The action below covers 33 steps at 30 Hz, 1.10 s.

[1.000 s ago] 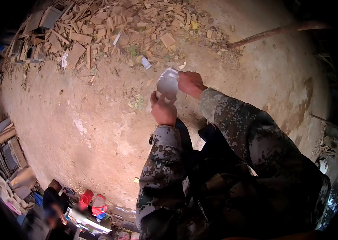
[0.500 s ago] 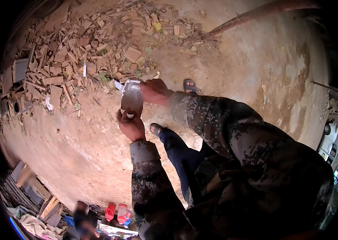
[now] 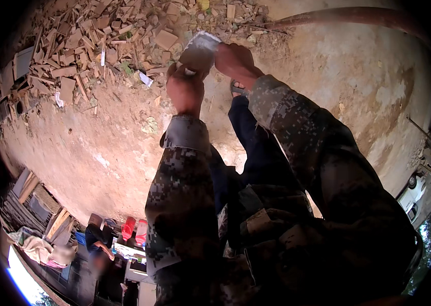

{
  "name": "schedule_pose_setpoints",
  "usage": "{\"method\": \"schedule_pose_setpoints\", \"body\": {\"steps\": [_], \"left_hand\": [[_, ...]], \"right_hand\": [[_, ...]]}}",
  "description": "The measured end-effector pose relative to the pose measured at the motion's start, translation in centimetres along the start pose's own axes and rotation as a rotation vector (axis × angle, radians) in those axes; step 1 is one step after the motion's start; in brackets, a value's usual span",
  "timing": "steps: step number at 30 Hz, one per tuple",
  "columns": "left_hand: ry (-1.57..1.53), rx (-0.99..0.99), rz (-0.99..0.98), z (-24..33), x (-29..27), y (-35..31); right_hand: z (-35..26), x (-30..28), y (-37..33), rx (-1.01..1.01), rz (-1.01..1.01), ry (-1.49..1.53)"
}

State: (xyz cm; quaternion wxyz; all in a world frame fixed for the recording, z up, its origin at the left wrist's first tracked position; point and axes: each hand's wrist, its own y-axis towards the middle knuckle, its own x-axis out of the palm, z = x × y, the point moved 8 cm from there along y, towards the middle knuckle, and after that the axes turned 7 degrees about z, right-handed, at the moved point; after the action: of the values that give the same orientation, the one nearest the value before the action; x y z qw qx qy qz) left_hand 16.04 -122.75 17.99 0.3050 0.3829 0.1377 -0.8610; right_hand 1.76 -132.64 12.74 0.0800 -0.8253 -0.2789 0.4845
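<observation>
A flat greyish piece with a whitish, ragged far edge is held out in front of me between both hands; its exact kind I cannot make out. My left hand is closed on its near left end, and a small pale bit shows by the fingers. My right hand is closed at its right edge, with the fingertips partly hidden. Both forearms wear camouflage sleeves. Below the hands, one sandalled foot shows on the ground.
Broken wood pieces and rubble cover the ground ahead and left, with a white scrap at their edge. A long reddish-brown pole lies far right. Lower left are another person, red containers and stacked boards. A white vehicle stands right.
Both hands, with the greyish piece between them, now appear farther out and slightly right. The view has shifted, bringing more of the other person in, and the white scrap shows apart from the piece.
</observation>
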Motion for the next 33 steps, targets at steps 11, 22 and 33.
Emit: {"method": "schedule_pose_setpoints", "body": {"steps": [11,22,33], "left_hand": [[0.045,0.112,-0.002,1.0,1.9,0.5],[-0.675,-0.727,-0.089,-6.6,3.9,1.7],[-1.586,-0.900,-0.285,0.2,16.8,5.1]], "right_hand": [[1.2,-0.8,1.6,-0.101,0.009,-0.155],[9.0,-5.7,-0.6,0.181,0.156,0.810],[26.4,-12.5,-15.8,0.646,0.385,1.047]]}}
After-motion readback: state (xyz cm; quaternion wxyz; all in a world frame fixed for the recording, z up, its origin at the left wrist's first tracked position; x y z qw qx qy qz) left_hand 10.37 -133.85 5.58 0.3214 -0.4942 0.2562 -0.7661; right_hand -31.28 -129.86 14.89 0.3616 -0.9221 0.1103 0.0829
